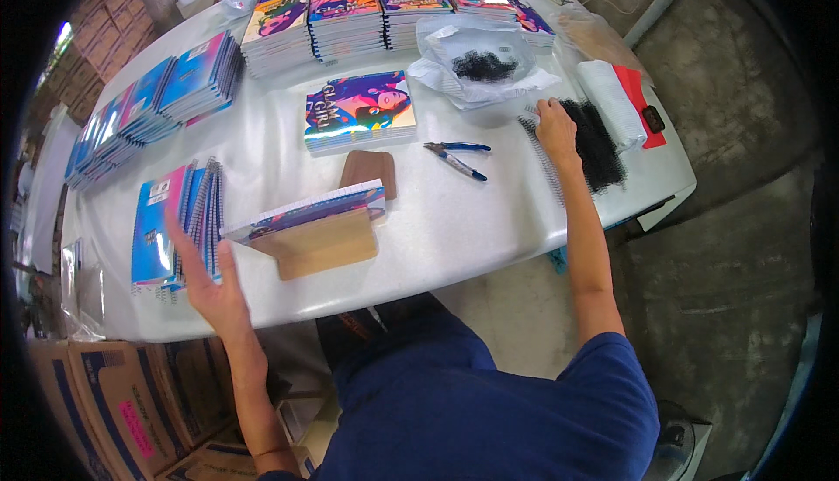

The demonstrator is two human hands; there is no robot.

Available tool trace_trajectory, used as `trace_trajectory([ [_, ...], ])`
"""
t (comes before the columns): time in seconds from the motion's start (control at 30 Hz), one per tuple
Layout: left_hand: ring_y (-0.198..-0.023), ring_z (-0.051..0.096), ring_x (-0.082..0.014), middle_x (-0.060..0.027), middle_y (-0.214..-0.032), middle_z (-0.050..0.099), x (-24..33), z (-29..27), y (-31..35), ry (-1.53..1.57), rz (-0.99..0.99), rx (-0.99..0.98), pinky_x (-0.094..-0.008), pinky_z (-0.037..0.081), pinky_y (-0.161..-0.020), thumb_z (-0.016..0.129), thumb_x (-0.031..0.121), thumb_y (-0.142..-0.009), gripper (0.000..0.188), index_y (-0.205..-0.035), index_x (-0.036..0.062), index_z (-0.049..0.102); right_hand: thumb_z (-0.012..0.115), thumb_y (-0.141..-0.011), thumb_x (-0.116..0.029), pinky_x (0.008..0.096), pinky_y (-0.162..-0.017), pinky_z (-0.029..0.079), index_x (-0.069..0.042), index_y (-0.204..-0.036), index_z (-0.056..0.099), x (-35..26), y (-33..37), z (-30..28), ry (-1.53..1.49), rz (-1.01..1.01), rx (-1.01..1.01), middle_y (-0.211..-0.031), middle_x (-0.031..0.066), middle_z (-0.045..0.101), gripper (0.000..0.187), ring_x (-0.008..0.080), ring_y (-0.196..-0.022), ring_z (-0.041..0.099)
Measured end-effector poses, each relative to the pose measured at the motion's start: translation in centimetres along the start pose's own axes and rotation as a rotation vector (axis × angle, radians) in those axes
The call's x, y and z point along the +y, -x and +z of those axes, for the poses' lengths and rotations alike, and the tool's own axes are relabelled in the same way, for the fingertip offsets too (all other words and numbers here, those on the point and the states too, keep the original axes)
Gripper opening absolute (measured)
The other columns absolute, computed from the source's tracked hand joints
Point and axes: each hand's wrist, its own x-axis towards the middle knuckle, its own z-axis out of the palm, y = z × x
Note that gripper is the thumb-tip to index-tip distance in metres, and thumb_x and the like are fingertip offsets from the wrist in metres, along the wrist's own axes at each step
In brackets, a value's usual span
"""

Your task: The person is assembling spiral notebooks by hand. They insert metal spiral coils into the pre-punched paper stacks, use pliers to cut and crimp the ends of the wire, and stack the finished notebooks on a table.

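My left hand (214,293) is at the near left of the table, its fingers and thumb spread. It hovers in front of a stack of blue and pink spiral notebooks (162,232), with its thumb by the left end of a colourful book (306,212). This book stands on its edge against a brown board (328,245). Over on the right, my right hand (557,131) reaches down with bent, closed fingers at the left side of a pile of black spiral binding coils (594,145). Whatever its fingertips pinch is hidden. Loose coils (544,162) lie beside the wrist.
Blue-handled pliers (459,159) and a stack of illustrated books (360,110) occupy the middle. Taller book stacks (350,22) line the back, near a white bag of coils (437,75). Blue notebooks (197,79) fill the left. A white roll (610,101) lies right; cartons (122,402) stand below.
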Motion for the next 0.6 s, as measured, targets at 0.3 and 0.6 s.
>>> trace_trajectory([
  [0.3, -0.135, 0.04, -0.036, -0.0114, -0.144, 0.046, 5.3, 9.5, -1.5, -0.617, 0.495, -0.51, -0.0521, 0.027, -0.111, 0.064, 0.042, -0.086, 0.064, -0.141, 0.0149, 0.047, 0.072, -0.083, -0.01, 0.0239, -0.06, 0.042, -0.008, -0.097, 0.072, -20.0, 2.2, -11.6, -1.368, -0.189, -0.473, -0.089, -0.0017, 0.067, 0.013, 0.0063, -0.073, 0.055],
  [0.6, -0.128, 0.048, -0.0324, -0.0031, -0.139, 0.053, 4.7, 10.0, -1.8, -0.615, 0.448, -0.668, -0.0561, 0.027, -0.11, 0.056, 0.043, -0.09, 0.055, -0.142, 0.0241, 0.045, 0.073, -0.083, -0.011, 0.0244, -0.06, 0.041, -0.008, -0.095, 0.071, -20.7, 2.5, -11.7, -1.421, -0.15, -0.519, -0.089, -0.0021, 0.067, 0.012, 0.0063, -0.075, 0.055],
])
